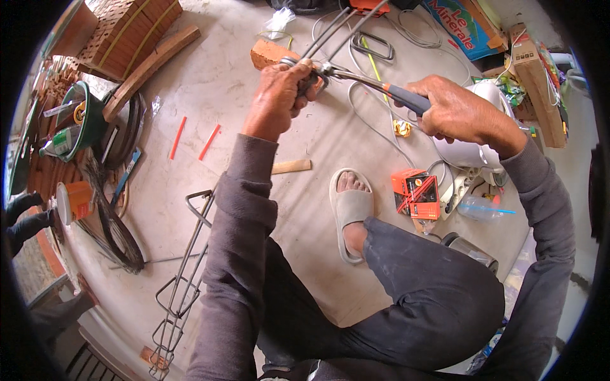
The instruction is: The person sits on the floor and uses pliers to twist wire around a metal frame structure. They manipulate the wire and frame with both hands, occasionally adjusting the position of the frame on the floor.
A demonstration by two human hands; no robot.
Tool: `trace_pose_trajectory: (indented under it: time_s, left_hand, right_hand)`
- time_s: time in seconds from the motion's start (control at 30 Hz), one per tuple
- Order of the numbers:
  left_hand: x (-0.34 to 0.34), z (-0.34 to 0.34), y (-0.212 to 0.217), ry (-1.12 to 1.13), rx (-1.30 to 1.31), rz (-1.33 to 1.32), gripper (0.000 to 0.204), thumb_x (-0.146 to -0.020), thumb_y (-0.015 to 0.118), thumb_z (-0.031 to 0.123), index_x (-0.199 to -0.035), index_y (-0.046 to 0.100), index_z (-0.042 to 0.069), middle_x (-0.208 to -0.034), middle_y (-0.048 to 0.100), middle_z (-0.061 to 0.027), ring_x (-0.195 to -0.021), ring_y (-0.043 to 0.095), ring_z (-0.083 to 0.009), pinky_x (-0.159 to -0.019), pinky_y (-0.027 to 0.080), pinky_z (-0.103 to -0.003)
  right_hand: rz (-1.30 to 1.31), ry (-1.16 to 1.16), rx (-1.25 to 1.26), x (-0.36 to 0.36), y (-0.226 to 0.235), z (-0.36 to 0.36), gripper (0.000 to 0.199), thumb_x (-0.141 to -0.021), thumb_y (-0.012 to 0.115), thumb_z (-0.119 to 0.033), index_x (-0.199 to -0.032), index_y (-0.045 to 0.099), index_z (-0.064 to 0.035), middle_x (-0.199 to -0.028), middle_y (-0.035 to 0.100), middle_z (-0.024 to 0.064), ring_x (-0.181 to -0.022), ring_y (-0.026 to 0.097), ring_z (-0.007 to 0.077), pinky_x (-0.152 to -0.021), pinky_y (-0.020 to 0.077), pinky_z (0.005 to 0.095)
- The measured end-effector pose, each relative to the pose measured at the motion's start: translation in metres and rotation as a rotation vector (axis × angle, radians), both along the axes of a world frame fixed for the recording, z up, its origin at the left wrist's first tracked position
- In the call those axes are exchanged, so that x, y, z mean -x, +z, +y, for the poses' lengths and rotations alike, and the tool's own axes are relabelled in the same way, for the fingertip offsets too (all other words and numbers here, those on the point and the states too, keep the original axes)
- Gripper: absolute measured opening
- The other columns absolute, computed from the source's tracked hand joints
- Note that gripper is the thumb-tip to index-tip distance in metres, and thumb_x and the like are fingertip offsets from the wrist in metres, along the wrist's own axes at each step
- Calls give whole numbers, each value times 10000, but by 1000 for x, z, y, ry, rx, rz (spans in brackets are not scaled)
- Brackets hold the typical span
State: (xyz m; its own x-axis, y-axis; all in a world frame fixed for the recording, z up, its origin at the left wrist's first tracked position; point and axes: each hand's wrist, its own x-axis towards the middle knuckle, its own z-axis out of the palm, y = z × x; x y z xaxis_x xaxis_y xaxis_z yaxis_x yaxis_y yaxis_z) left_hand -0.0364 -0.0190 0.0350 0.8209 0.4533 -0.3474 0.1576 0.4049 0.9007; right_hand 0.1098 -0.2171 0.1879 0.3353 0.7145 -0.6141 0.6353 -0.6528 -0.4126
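Observation:
My left hand [277,95] is closed at the end of a dark steel rod frame [325,33]. Loops of thin grey wire [323,77] show at its fingers; just what lies inside the grip is partly hidden. My right hand [460,109] is wrapped round the dark and orange handles of a pair of pincers [406,98]. Their metal jaws reach left to the wire and rods beside my left fingertips. Behind the left hand an orange brick [267,53] lies on the floor. More of a steel rod frame with bent stirrups [184,282] runs down past my left sleeve.
At left lie a wire bundle [117,238], a green basket [95,130] and an orange tub [73,200]. Stacked bricks [130,35] stand behind. Cables [365,117], a red-and-black box [416,193] and a plastic bottle [480,208] are at right. My sandalled foot [352,213] is below.

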Motion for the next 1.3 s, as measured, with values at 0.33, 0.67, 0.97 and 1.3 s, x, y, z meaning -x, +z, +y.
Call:
trace_pose_trajectory:
  time_s: [0.33,0.67,0.97,1.3]
  left_hand:
    - [-4,34,-18,18,65,54,297,-995,593,334,-827,628,91,-627,582,9,-459,422,-34,-388,278,-194]
    - [-6,36,-23,28,47,-20,296,-998,605,309,-800,599,88,-623,577,-4,-428,388,-33,-373,261,-197]
    - [-8,37,-32,89,45,-9,263,-987,628,278,-832,623,66,-631,577,7,-458,449,-36,-396,341,-194]
    - [-9,32,-34,139,19,-74,310,-984,645,321,-811,649,64,-597,534,26,-428,353,-38,-382,230,-218]
  right_hand:
    - [-17,73,-6,-8,-13,40,145,-658,523,-34,-785,542,35,-544,527,118,-423,534,195,-373,425,353]
    - [-338,459,-92,-40,-46,47,122,-785,502,-11,-829,590,61,-638,595,248,-581,637,365,-535,515,444]
    - [-720,522,175,-22,-12,71,361,-770,516,16,-1092,672,-37,-936,655,228,-933,621,414,-859,492,492]
    - [-928,673,-4,-21,-6,82,99,-824,618,-74,-854,685,-8,-833,708,174,-874,714,328,-762,561,437]
